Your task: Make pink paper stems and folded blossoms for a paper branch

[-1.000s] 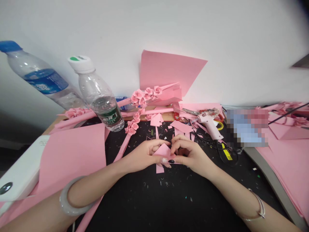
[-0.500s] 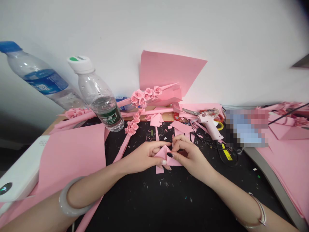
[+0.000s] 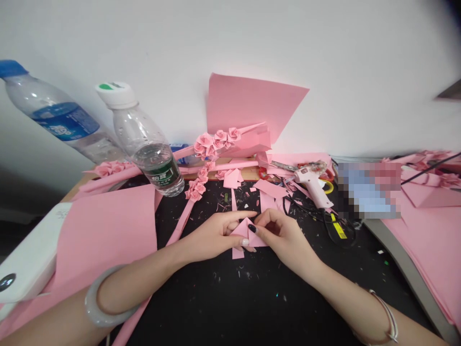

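Paper, pink and folded to a peak, is held between the two hands, over the middle of the black table; whether its lower edge touches the tabletop is hard to tell. At the left lies a broad sheet of like colour, beside the left forearm. Beyond the hands, to the right and apart from them, is a glue gun.

The left hand is clamped on the paper's left side, thumb across the front, fingers behind. The right hand has its thumb pressed on the front close to the peak, fingers curled behind; where those fingertips meet the paper is hidden. A strip pokes out below on the near side.

The paper should weigh next to nothing. Its dull surface suggests little slipping, and it looks crisp enough to keep a crease yet likely to spring a little at the folds. A hard squeeze would probably leave stray creases. The left face seems the best place for a broad hold, thumb against backing fingers; the fold calls for a light pinch. The tip is likely the easiest part to blunt.
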Motion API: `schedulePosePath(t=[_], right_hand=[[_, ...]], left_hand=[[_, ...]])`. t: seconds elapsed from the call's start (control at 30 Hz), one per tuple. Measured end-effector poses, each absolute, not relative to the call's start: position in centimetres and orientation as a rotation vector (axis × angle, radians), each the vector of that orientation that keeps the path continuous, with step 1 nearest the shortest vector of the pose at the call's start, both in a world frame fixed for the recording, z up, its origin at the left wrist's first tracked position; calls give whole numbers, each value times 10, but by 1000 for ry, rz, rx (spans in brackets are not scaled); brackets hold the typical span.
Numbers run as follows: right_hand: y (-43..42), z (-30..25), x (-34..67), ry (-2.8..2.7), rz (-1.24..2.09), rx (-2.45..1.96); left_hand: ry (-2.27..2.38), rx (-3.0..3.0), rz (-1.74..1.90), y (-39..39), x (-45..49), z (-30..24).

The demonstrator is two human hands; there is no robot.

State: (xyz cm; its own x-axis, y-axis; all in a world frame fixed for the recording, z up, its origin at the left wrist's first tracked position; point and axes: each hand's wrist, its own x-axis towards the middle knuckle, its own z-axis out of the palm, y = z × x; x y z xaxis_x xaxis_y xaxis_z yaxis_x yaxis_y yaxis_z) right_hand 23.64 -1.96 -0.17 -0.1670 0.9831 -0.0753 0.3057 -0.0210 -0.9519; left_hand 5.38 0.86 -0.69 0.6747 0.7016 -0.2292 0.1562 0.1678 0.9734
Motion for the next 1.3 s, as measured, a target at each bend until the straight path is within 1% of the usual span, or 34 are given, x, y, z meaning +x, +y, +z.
schedulePosePath(t=[0.4, 0.63, 0.87, 1.3], right_hand=[[-20, -3, 235, -1466, 1245, -1362], [-21, -4, 234, -1476, 1202, -1379], [-21, -6, 234, -1479, 1193, -1403], [-23, -8, 233, -1501, 1165, -1406]], left_hand=[[833, 1516, 435, 7, 53, -2], [899, 1506, 459, 6, 57, -7], [860, 1430, 477, 6, 58, -7], [848, 1462, 450, 5, 57, -10]])
